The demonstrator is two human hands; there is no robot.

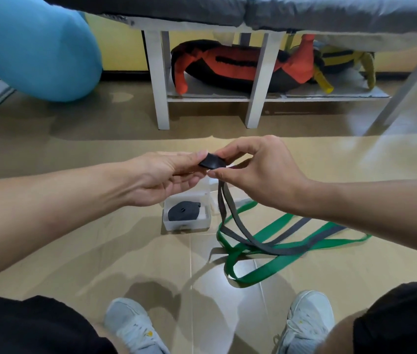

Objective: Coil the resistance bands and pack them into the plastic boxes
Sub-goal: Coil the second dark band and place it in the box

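Note:
Between my hands I hold a small flat coil at the end of a dark grey resistance band point(212, 161). My left hand point(166, 175) pinches the coil from the left, and my right hand point(256, 169) grips it from the right. The loose part of the grey band point(253, 241) hangs down to the floor. It lies across a green resistance band point(261, 269) spread in loops on the tiles. Below my hands stands an open clear plastic box point(187, 224) with a coiled dark band point(183, 210) inside it.
A white bench frame point(160, 80) with grey cushions stands ahead, with orange-and-black point(238, 65) and yellow-and-black bags point(340, 60) on its lower shelf. A blue exercise ball point(36, 47) sits at the far left. My knees and grey shoes point(130, 325) are at the bottom.

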